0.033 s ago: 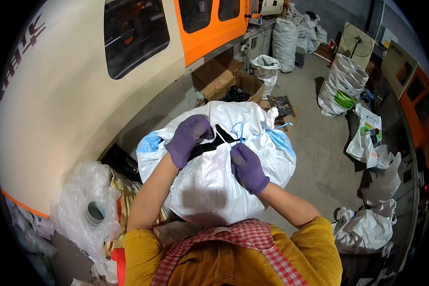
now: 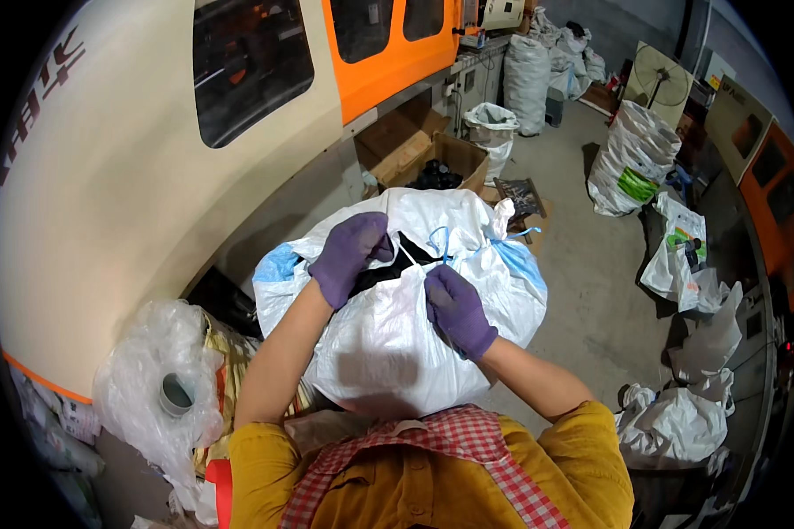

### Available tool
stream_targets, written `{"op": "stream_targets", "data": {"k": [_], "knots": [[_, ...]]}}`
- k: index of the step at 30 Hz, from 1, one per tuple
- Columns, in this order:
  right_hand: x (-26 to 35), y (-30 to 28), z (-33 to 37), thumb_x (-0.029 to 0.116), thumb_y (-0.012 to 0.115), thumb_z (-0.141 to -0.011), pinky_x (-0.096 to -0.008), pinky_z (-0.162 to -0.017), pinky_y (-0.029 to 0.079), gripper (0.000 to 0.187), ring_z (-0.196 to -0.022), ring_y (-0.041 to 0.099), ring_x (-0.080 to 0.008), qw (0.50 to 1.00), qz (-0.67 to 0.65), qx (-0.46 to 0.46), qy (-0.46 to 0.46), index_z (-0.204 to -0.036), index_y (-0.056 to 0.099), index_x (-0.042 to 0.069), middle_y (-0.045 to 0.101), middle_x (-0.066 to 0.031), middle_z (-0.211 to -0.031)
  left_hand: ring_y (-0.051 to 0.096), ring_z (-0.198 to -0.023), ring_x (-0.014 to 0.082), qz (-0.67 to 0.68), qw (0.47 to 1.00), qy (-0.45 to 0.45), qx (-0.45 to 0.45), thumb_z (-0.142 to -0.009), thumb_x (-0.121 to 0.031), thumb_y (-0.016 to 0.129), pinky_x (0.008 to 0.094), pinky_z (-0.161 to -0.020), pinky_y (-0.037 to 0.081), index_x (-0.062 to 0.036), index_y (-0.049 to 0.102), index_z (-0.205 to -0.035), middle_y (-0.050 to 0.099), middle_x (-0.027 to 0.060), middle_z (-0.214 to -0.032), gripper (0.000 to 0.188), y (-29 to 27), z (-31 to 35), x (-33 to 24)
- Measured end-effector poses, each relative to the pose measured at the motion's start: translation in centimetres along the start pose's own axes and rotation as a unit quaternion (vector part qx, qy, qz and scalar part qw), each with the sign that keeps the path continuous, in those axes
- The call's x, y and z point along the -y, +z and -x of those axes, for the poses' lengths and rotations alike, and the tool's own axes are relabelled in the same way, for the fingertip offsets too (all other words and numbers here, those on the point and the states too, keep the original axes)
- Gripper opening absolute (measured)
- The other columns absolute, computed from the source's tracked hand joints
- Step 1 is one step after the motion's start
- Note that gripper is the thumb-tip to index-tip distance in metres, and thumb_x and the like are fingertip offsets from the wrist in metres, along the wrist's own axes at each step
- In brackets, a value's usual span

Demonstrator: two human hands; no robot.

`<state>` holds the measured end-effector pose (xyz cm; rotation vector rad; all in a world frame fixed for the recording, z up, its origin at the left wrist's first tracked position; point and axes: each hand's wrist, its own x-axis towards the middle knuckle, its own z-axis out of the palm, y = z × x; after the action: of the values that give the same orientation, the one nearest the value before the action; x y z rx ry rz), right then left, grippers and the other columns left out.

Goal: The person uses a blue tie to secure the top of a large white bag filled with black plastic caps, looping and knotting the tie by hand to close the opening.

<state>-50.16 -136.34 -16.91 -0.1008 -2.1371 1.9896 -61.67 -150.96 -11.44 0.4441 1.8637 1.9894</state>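
A bulging white woven sack (image 2: 370, 353) with light blue patches at both sides stands right in front of me. Through a gap in its top, dark contents (image 2: 381, 276) show, too dim to name. My left hand (image 2: 351, 257), in a purple glove, is closed on the sack's edge at the left of the gap. On the right of the gap, my right hand (image 2: 459, 313), gloved alike, pinches the sack's near edge. Between the hands a thin white strip crosses the gap, and a blue tie string (image 2: 442, 243) loops beside it. My fingertips are partly hidden.
Beyond the sack sits a cardboard box (image 2: 468, 163) of black parts. A large beige and orange machine (image 2: 150, 176) rises on my left, above a clear plastic bag (image 2: 150, 388). White sacks (image 2: 635, 159) stand along the right side of the grey floor (image 2: 573, 291).
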Motion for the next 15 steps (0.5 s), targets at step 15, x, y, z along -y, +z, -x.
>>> {"op": "stream_targets", "data": {"k": [15], "knots": [[9.0,-4.1,-1.4,0.005,0.06,-0.07,-0.038,-0.078,0.043,0.026,-0.09,0.055,-0.031,0.816,0.344,-0.139,-0.443,-0.096,0.056,0.005,0.057,-0.0129,-0.099,0.051,-0.06,0.0132,0.062,0.86,0.38,-0.334,-0.082,-0.016,0.055,0.0287,-0.056,0.041,-0.0077,0.059,-0.078,0.057,0.0024,-0.071,0.01,-7.8,-2.8,-3.0]]}}
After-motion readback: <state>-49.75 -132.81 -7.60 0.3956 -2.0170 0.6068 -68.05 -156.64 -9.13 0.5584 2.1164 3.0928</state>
